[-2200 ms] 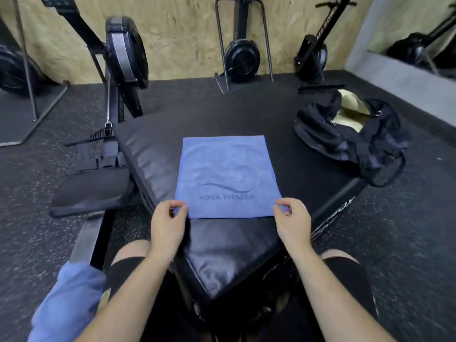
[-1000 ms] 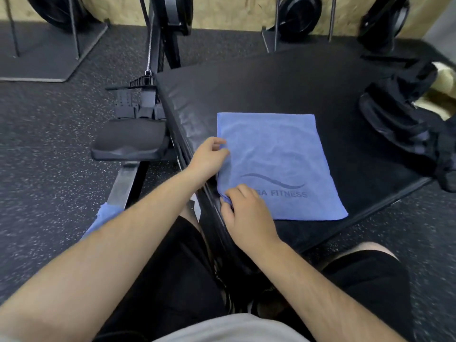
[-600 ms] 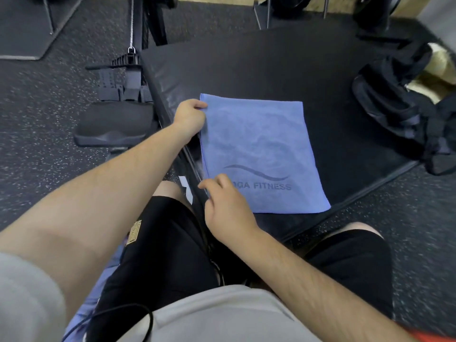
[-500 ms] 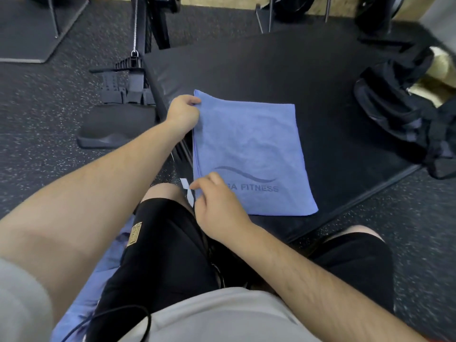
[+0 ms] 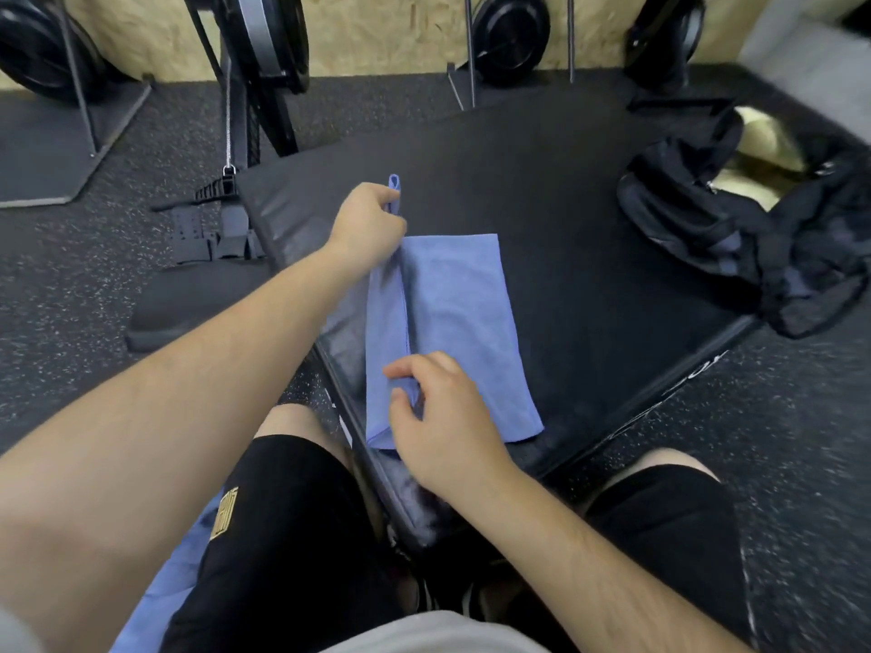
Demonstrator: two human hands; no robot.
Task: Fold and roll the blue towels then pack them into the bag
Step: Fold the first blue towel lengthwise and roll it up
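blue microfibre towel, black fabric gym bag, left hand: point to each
blue microfibre towel (image 5: 462, 313), head view, on its flat right half.
black fabric gym bag (image 5: 697, 219), head view, on its near side wall.
left hand (image 5: 370, 226), head view, on the back of the hand.

**Cloth, vinyl, rubber and wood**

The towel (image 5: 462, 322) was a soft, matt blue cloth with a fine nap. The pad (image 5: 565, 190) under it looked like black vinyl, smooth with a faint sheen. The bag (image 5: 697, 228) was black woven fabric, matt. The floor (image 5: 801, 440) was rough speckled rubber, and the wall (image 5: 377, 30) was coarse pressed wood chips.
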